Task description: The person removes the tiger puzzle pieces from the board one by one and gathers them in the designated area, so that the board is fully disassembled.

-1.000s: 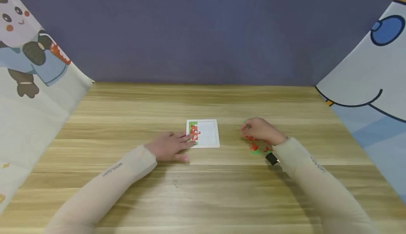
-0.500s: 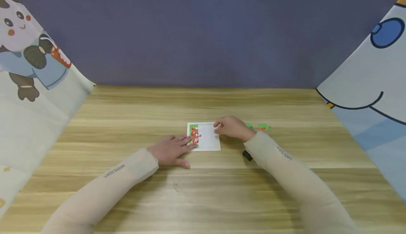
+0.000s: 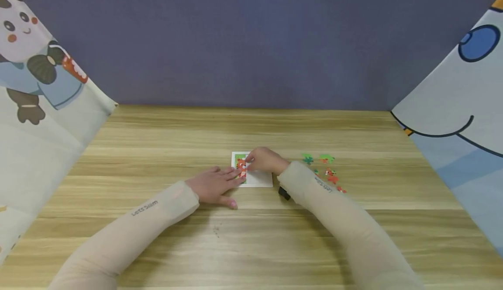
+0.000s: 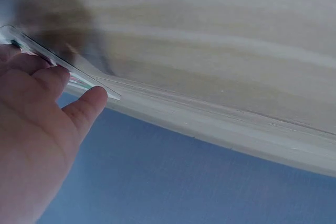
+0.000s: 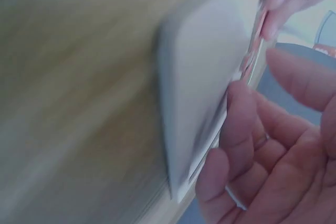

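A white square puzzle board point(image 3: 260, 179) lies on the table, with orange tiger and green pieces point(image 3: 241, 164) along its left side. My left hand point(image 3: 214, 186) rests flat, its fingertips over the board's lower left part. In the left wrist view, the left fingers point(image 4: 51, 81) lie spread on the board's edge. My right hand point(image 3: 265, 160) is above the board beside the joined pieces, thumb and forefinger pinching a small puzzle piece that their tips mostly hide. In the right wrist view, the curled right fingers point(image 5: 241, 124) are close to the board's surface point(image 5: 210, 51).
Several loose puzzle pieces, among them a green one point(image 3: 308, 158) and an orange one point(image 3: 332, 179), lie on the wooden table point(image 3: 251, 242) right of the board. A small black object point(image 3: 284, 193) is at the right cuff. A dark wall point(image 3: 251, 41) stands behind.
My right hand has moved left from the loose pieces, over the board, to the edge of the joined pieces. The left hand has stayed in place on the board.
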Available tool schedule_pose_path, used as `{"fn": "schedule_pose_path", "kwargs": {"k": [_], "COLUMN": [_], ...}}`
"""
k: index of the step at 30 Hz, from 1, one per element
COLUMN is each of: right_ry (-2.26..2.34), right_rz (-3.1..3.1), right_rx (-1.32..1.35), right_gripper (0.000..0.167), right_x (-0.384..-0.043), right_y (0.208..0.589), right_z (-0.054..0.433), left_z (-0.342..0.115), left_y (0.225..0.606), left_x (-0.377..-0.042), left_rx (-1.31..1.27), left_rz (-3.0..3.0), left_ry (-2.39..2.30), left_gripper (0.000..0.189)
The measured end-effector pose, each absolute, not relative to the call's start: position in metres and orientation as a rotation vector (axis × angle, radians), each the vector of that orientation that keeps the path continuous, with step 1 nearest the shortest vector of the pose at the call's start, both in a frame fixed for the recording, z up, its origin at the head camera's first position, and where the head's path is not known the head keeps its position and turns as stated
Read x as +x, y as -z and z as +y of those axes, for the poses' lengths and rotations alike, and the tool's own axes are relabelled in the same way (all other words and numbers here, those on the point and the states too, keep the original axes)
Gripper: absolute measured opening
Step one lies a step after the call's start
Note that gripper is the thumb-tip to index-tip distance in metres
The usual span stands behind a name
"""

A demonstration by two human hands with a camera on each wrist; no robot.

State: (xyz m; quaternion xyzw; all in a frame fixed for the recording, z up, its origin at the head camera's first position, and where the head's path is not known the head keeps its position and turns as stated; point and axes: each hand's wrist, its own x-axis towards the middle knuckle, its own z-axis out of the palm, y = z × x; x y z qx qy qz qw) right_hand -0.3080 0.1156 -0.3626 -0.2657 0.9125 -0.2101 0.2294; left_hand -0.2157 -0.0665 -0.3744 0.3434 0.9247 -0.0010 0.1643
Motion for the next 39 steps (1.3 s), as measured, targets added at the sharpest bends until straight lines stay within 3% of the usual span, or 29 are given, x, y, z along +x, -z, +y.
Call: {"fn": "schedule_pose_path", "kwargs": {"k": [18, 32, 39], "right_ry": [0.606, 0.594, 0.839], "right_rz": [2.542, 2.574, 2.463], "right_rx": [-0.614, -0.611, -0.584], "right_gripper": [0.033, 0.021, 0.010], "right_x": [-0.302, -0.304, -0.310], "right_y": [0.359, 0.361, 0.361], "right_z": [0.105, 0.103, 0.106], "left_z": [-0.067, -0.066, -0.069], "left_y": [0.371, 0.373, 0.373], "left_x": [-0.219, -0.222, -0.222], "left_rx": [0.933, 0.942, 0.914], "left_rz": [2.587, 2.587, 2.572], "left_ry": [0.015, 0.084, 0.054], "left_gripper": [0.079, 0.076, 0.070]}}
